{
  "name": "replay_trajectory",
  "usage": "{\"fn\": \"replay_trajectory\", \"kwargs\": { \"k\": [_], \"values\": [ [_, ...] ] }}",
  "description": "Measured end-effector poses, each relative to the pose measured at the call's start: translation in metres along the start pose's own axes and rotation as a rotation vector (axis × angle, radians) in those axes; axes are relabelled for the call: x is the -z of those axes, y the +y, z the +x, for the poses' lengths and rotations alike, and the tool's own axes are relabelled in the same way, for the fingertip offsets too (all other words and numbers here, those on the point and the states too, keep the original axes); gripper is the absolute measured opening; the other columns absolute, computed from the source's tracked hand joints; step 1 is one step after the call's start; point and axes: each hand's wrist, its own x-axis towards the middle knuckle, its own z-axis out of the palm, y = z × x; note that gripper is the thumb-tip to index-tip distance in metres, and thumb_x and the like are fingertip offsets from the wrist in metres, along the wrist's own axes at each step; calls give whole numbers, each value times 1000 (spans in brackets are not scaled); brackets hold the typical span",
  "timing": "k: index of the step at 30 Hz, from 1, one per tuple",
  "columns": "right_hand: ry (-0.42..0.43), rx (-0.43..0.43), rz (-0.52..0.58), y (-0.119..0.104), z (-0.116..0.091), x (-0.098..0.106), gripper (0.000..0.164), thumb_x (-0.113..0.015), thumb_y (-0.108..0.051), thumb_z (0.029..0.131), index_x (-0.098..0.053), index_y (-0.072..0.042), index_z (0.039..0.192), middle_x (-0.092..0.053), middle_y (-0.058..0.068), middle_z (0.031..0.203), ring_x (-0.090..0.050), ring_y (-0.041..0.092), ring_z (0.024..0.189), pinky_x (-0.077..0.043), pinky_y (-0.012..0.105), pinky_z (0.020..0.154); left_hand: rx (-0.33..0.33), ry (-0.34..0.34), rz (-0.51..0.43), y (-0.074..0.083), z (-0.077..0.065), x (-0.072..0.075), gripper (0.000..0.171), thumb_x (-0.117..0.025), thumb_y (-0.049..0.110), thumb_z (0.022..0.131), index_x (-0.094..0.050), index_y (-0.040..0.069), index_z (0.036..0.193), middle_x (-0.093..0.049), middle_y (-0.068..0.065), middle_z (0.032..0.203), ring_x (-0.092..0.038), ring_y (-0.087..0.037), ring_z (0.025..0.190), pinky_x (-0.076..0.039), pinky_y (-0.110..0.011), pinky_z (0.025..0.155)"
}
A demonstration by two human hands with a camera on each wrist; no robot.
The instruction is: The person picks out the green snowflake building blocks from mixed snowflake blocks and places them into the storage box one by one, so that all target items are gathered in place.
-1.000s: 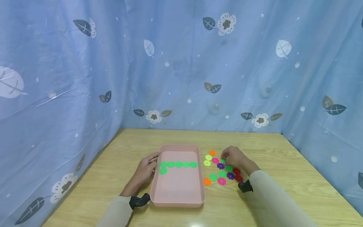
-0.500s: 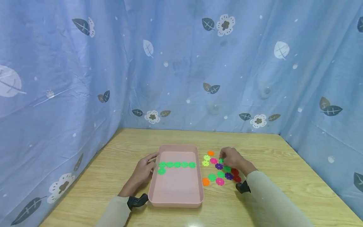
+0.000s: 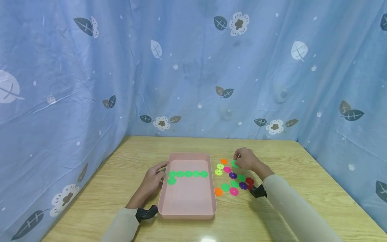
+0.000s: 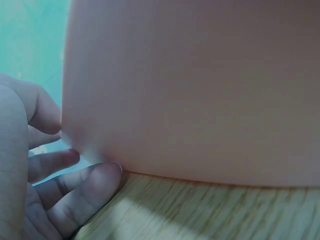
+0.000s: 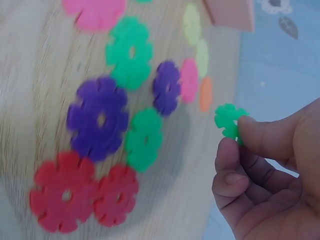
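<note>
My right hand (image 3: 247, 159) pinches a green notched plastic disc (image 5: 230, 120) between thumb and fingertips, held up from the table. My left hand (image 3: 152, 179) touches the left side of the pink tray (image 3: 188, 201). In the left wrist view its fingertips (image 4: 102, 182) lie against the tray's outer wall near the bottom. Inside the tray, green discs (image 3: 188, 173) lie in a horizontal row, with another green disc (image 3: 171, 181) below the left end. Right of the tray lie loose discs, among them purple (image 5: 98, 119), red (image 5: 64, 192) and green ones (image 5: 145, 140).
Two yellow discs (image 3: 218, 172), a pink disc (image 3: 227, 169) and an orange disc (image 3: 223, 161) lie close to the tray's right wall. Nearer the front are another orange disc (image 3: 218, 192) and pink disc (image 3: 234, 191). A patterned blue curtain (image 3: 187, 84) surrounds the wooden table (image 3: 302, 188).
My right hand has picked up a green disc from beside the purple one and moved it slightly up and away from the other discs. My left hand stays at the tray.
</note>
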Motion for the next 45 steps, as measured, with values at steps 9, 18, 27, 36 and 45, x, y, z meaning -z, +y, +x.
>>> {"fn": "replay_trajectory", "kwargs": {
  "k": [9,18,27,36,45],
  "values": [
    [-32,-37,237,-35,0,-8,7,-59,3,89,-64,4,93,-63,14,73,-56,24,59,-48,35,56,16,9,11,2,0,0,56,-46,2,92,-50,4,148,-71,-21,91,-67,-26,72,-60,-35,56],
    [17,-66,343,-80,16,-35,7,-61,2,90,-67,3,94,-66,14,82,-67,38,75,-54,38,59,-6,15,11,-1,2,3,55,-46,3,93,-52,3,147,-66,-26,117,-65,-20,70,-60,-34,56],
    [-38,-38,407,-101,21,-65,7,-64,5,86,-68,1,84,-66,15,70,-68,33,66,-57,31,56,1,-8,-6,-4,2,2,57,-46,4,92,-50,4,149,-70,-18,88,-68,-24,70,-60,-36,56],
    [-97,-12,360,-119,22,-83,14,-63,8,86,-67,1,75,-59,11,62,-68,32,62,-60,37,60,1,3,13,-3,1,4,57,-47,4,91,-51,5,148,-67,-23,117,-68,-24,73,-61,-35,58],
    [-104,61,167,-138,22,-107,11,-76,0,83,-75,-7,75,-70,5,64,-70,21,59,-60,33,75,12,0,12,-3,2,4,57,-46,4,92,-50,5,149,-69,-22,104,-67,-23,72,-60,-35,57]
  ]
}}
